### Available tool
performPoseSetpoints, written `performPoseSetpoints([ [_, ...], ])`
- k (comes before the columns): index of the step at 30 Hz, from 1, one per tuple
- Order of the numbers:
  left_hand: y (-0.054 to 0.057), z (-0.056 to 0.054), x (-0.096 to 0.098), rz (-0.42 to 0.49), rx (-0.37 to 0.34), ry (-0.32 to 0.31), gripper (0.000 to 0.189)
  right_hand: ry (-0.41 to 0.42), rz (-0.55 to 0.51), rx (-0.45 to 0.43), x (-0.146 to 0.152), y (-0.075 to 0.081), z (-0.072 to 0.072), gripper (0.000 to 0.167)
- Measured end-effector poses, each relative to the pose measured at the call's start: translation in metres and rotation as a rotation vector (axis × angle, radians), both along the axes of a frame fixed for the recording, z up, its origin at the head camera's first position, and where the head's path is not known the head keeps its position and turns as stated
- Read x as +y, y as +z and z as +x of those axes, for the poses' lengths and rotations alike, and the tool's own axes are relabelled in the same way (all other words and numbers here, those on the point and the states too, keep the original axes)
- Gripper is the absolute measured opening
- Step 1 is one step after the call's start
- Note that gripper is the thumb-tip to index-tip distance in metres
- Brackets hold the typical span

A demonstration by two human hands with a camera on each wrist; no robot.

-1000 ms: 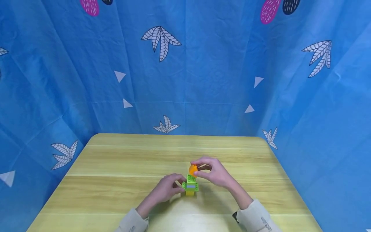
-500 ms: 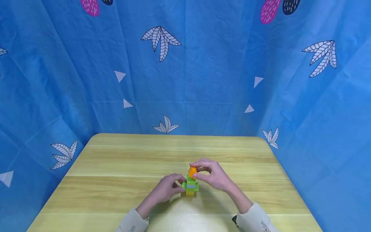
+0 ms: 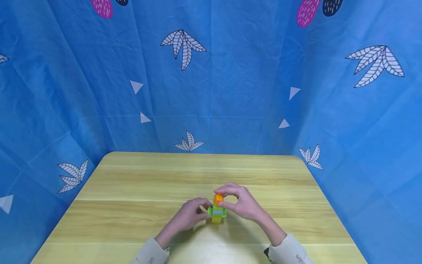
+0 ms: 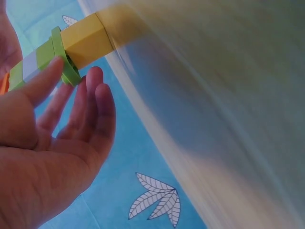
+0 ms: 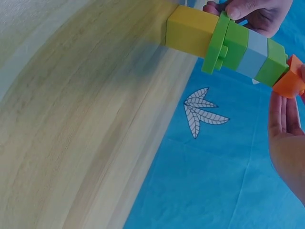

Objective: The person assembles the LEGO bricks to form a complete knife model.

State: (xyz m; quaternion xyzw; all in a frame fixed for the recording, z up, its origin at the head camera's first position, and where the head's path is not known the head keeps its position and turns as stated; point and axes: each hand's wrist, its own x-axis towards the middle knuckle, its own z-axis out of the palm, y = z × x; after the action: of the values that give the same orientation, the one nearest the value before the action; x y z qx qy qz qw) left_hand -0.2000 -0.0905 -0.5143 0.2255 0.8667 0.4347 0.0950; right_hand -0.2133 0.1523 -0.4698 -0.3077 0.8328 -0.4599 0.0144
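Note:
A short tower of toy building bricks stands upright on the table in front of me. Its base is a yellow brick [image 5: 190, 27], topped by a wide flat green plate [image 5: 216, 44]. Above come a green brick [image 5: 235, 46], a pale grey-blue brick [image 5: 252, 54] and another green brick [image 5: 271, 62]. My left hand [image 3: 192, 213] pinches the end of the green plate between thumb and fingers. From the right, my right hand [image 3: 242, 204] holds an orange brick [image 3: 218, 199] by thumb and fingertips. In the right wrist view the orange brick sits slightly tilted right at the top green brick's studs.
The wood-grain table [image 3: 158, 176] stretches around the tower, its far edge against a blue curtain [image 3: 211, 91] printed with leaves and triangles. More blue curtain hangs at both sides. Light sleeves [image 3: 290, 249] cover both forearms.
My right hand has come down with the orange brick, from just above the tower to its top, turning the brick a little. The left hand keeps its place on the plate.

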Motion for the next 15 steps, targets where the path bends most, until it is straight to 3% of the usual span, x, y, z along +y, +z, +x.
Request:
performPoseSetpoints([
  [15,0.0020,0.0006,0.0006,-0.002,0.003,0.008,0.027,0.002,0.051,0.087,-0.0034,0.0016,-0.0008,0.039],
])
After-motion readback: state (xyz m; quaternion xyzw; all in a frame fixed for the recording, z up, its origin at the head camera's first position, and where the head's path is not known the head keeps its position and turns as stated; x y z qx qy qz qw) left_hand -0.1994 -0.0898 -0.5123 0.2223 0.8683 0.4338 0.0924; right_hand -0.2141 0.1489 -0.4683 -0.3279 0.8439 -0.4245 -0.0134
